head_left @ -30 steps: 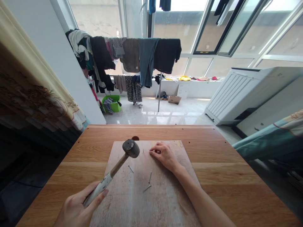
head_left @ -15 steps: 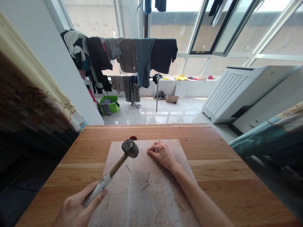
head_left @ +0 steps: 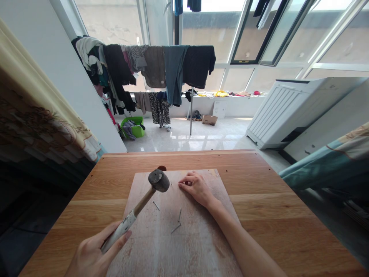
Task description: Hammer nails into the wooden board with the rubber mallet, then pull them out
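Observation:
My left hand (head_left: 99,248) is wrapped round the white-and-wood handle of a rubber mallet (head_left: 159,180), whose black head is over the upper left of a worn wooden board (head_left: 161,250). Close by the head, a thin nail (head_left: 171,183) stands upright on the board. To its right, my right hand (head_left: 196,187) lies on the board with its fingertips drawn together; whatever they pinch, if anything, is hidden. Nearer to me lie several loose nails, including one on the left (head_left: 156,206) and two almost end to end, an upper nail (head_left: 180,214) and a lower nail (head_left: 175,228).
The board lies on a wooden table (head_left: 265,215). A dark round piece (head_left: 162,168) shows behind the mallet head. Beyond the table are a clothes rack with laundry (head_left: 175,73), a green basket (head_left: 138,132) and a white appliance (head_left: 276,111). Curtains (head_left: 46,104) hang at both sides.

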A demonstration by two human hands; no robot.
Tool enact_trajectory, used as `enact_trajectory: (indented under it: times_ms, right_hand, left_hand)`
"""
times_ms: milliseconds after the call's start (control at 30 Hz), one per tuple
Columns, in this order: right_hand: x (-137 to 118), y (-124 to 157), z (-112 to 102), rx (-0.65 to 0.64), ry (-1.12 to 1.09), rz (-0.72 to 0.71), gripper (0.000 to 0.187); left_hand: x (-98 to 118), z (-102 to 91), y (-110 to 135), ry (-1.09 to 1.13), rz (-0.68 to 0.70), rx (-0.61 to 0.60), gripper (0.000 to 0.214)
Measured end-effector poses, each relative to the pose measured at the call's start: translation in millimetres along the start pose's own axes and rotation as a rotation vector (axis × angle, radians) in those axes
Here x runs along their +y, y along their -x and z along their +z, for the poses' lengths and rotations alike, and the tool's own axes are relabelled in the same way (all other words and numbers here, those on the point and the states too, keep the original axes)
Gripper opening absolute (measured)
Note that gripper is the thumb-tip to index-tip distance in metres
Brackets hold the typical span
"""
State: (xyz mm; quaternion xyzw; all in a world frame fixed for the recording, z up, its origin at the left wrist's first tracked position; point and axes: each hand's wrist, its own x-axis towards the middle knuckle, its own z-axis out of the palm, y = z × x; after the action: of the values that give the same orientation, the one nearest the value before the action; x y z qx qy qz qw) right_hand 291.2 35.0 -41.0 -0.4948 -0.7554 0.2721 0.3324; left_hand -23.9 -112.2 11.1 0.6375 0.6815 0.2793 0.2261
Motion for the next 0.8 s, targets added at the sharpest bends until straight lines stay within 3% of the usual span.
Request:
enact_trajectory:
  times_ms: [800]
  right_hand:
    - [-1.9, 1.1, -0.8, 0.005, -0.004, -0.014, 0.007]
  left_hand:
    - [0.5, -0.1, 1.1, 0.011, -0.067, 0.029, 0.034]
